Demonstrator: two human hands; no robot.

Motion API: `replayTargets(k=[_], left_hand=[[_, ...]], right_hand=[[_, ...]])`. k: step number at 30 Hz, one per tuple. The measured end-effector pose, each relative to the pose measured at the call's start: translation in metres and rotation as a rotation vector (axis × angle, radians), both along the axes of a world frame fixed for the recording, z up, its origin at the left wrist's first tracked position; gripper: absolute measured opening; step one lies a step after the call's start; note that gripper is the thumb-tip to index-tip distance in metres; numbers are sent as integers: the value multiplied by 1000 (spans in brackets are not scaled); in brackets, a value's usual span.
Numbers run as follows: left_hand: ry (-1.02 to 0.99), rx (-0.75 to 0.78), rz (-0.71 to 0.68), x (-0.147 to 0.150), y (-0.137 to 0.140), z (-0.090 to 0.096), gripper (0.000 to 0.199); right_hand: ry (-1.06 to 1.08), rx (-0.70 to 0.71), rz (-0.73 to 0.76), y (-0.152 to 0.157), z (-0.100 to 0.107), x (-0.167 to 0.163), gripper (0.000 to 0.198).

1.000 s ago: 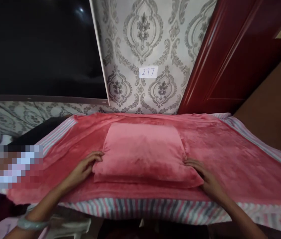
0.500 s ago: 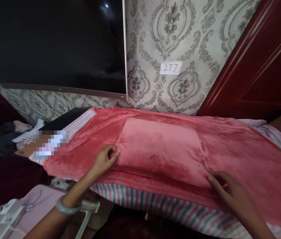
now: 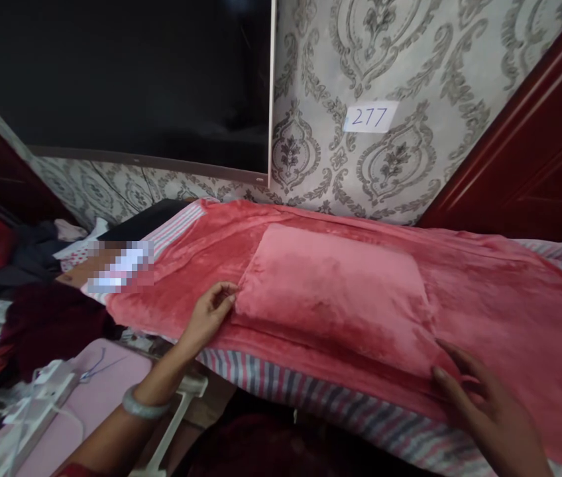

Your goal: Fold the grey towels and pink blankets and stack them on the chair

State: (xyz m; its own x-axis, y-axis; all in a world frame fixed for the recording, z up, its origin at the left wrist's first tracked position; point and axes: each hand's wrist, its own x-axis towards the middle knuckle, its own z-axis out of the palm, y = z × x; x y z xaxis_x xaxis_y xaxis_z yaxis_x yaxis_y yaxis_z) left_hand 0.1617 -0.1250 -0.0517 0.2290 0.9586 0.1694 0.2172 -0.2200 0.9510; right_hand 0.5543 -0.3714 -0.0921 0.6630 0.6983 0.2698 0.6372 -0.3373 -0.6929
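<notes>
A rectangular piece of pink plush cloth [image 3: 331, 285], slightly puffed, lies on a larger red-pink plush blanket [image 3: 500, 318]; whether it is folded or stuffed I cannot tell. At its near left corner, my left hand [image 3: 212, 311] pinches the edge between thumb and fingertips; a pale bangle [image 3: 144, 404] circles that wrist. Around the near right corner, my right hand [image 3: 484, 391] has thumb and fingers apart, their tips touching or very close to the plush. Red-pink fabric shows between them.
Striped fabric [image 3: 301, 391] hangs along the front edge. Behind are a dark television [image 3: 136, 79] and a patterned wall with a "277" paper label [image 3: 370, 116]. A white power strip [image 3: 37, 417] lies on a pink surface [image 3: 112, 377] at lower left, near dark clothes [image 3: 57, 324].
The view has shifted, so the scene sits farther right. My left fingertips have closed at the plush cloth's corner. The right thumb and fingers have spread apart.
</notes>
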Motion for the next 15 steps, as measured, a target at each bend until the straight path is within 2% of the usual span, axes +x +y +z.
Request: replayTargets(k=[6, 9, 15], left_hand=[[38, 34, 33, -1, -2, -3, 30], [68, 54, 46, -3, -1, -1, 37], [171, -61, 36, 1, 12, 4, 62]], right_hand=[[86, -11, -24, 8, 3, 3, 59], [120, 64, -14, 13, 11, -6, 49], [150, 255, 5, 23, 24, -24, 31]])
